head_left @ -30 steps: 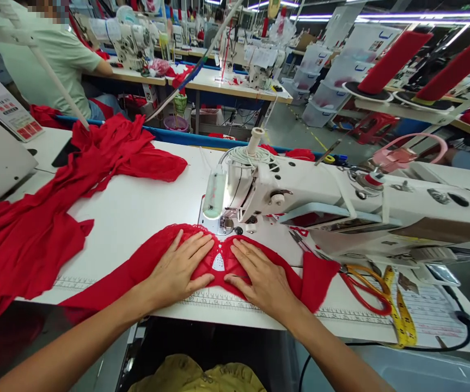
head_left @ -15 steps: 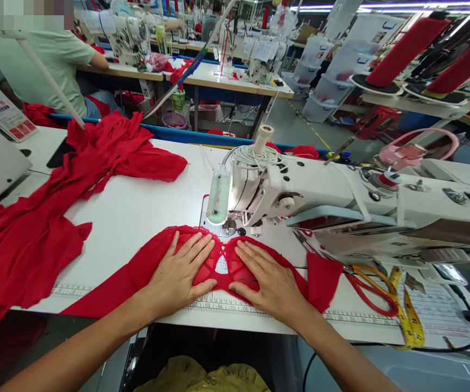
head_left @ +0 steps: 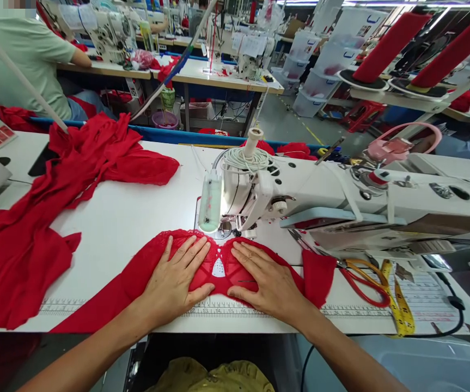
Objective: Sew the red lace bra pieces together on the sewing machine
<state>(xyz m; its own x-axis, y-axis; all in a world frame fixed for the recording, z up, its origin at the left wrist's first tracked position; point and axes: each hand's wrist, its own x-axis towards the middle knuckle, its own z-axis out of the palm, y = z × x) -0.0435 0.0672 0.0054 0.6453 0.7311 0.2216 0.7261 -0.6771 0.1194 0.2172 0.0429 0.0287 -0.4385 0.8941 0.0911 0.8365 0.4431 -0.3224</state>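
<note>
We note red lace-edged garment (head_left: 219, 285) in front of sewing machine (head_left: 300, 179); left grip (head_left: 176, 279) and right grip (head_left: 273, 279) rest palm-down on it, both with fingers spread.

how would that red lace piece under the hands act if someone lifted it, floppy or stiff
The red lace piece would probably droop, since its long left end lies flat to the edge of the table. It is likely light for its size, as its mesh looks thin. Rolling seems unlikely: it lies spread under the left hand and right hand.
</note>
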